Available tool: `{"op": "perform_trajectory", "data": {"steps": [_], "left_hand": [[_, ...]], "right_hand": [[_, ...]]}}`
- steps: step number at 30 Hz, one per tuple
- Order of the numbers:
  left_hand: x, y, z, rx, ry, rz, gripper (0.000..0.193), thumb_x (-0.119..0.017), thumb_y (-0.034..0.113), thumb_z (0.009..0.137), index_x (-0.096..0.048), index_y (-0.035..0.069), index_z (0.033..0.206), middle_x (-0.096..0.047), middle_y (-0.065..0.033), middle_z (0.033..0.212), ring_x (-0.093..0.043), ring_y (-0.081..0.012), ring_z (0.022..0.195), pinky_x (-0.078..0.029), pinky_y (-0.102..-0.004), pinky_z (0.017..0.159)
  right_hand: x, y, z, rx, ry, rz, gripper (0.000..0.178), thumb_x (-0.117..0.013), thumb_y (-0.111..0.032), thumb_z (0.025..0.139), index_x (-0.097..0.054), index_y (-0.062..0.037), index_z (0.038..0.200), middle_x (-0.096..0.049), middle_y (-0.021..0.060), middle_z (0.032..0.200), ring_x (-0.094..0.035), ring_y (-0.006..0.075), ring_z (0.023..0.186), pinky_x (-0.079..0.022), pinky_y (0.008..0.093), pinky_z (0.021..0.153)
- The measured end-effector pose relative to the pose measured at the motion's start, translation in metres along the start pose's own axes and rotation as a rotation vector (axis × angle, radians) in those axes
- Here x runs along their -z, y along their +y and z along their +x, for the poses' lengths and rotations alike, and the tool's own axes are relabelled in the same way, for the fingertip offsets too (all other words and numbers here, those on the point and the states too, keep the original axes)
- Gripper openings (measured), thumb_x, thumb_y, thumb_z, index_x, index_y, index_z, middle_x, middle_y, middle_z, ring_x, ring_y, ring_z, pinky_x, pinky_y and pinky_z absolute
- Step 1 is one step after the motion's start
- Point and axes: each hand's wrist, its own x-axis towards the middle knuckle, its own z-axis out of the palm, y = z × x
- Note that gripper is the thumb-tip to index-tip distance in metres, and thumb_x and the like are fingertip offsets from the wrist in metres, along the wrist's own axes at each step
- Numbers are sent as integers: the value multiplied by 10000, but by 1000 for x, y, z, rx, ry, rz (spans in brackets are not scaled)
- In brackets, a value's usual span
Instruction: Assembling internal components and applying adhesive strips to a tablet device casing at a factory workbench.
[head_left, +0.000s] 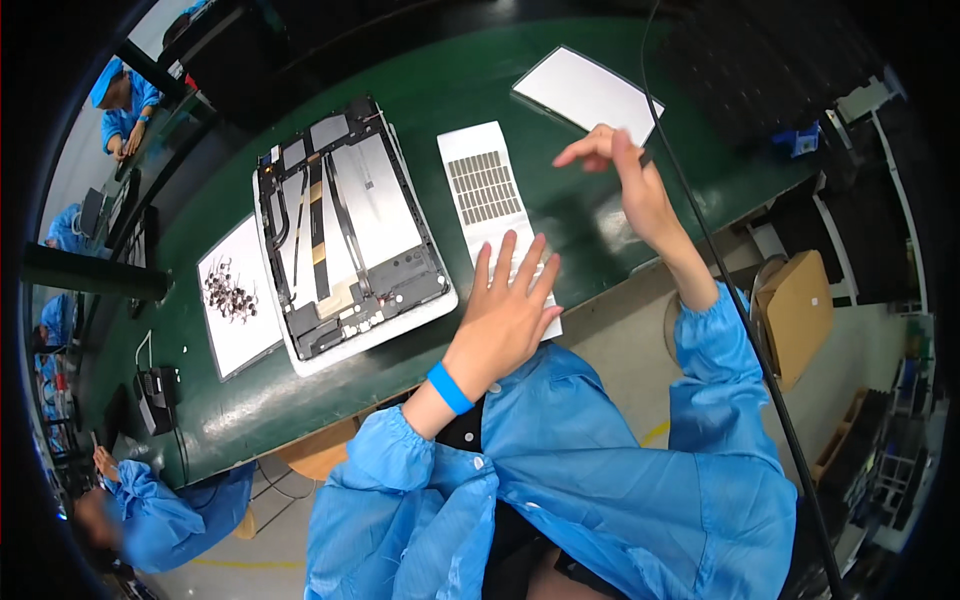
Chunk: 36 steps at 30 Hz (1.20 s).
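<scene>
Pressing flat on the white backing sheet [497, 215], the left hand [508, 310] is lying with fingers spread wide over the sheet's near end, holding nothing, only pinning it to the green desk [560, 215]. The sheet is carrying a block of small grey stickers [484, 187] in rows near its far end. The right hand [628, 175] is hovering above the desk just right of the sheet, thumb and forefinger drawn close together; whether a sticker is pinched between them is too small to tell. Left of the sheet, the opened tablet [345, 230] is lying face down with its insides showing, cables and boards exposed. Further left, a white card [238, 300] is holding a pile of small dark screws [230, 292], and a white panel [587, 95] is resting at the far edge. This looks like the sticker-picking step; the next move likely needs a steady pinch and a careful carry over to the tablet, keeping the sheet pinned
</scene>
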Motion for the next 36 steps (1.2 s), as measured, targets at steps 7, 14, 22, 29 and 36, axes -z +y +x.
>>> {"op": "perform_trajectory", "data": {"steps": [7, 14, 22, 29, 36], "left_hand": [[16, -3, 20, 129, -113, -232, 643, -630, 227, 904, -386, 40, 1470, -341, -176, 1538, -368, -398, 1375, -300, -481, 1139], [-9, -14, 33, 310, 67, -88, 688, -704, 267, 849, -435, -32, 1408, -380, -241, 1481, -314, -407, 1410, -276, -489, 1156], [0, -21, 46, 427, 38, -73, 552, -698, 156, 852, -508, -12, 1343, -493, -178, 1346, -460, -370, 1260, -355, -469, 1086], [-2, -20, 46, 446, -35, 7, 511, -629, 146, 900, -483, -5, 1366, -422, -206, 1389, -215, -490, 1433, -187, -604, 1171], [-6, -17, 46, 431, 3, 44, 522, -640, 224, 894, -508, -18, 1338, -457, -175, 1355, -273, -488, 1406, -228, -593, 1150]], "right_hand": [[-24, 34, 62, -448, -251, 360, 728, -274, -601, 1039, -699, -11, 1023, -675, 69, 771, -578, 115, 559, -487, 212, 600], [-36, 68, 67, -341, -363, 404, 174, -691, -162, 923, -677, -15, 1016, -665, 32, 849, -586, 62, 645, -473, 213, 568], [-32, 65, 64, -354, -427, 374, 188, -741, -109, 871, -692, -14, 1025, -678, 27, 841, -603, 62, 653, -476, 191, 568], [-34, 65, 63, -361, -471, 339, 190, -725, -107, 889, -711, -8, 1050, -694, 42, 866, -614, 61, 644, -474, 191, 565], [-37, 63, 64, -342, -497, 277, 182, -707, -141, 911, -705, -7, 1036, -699, 40, 855, -625, 59, 675, -466, 188, 559]]}}
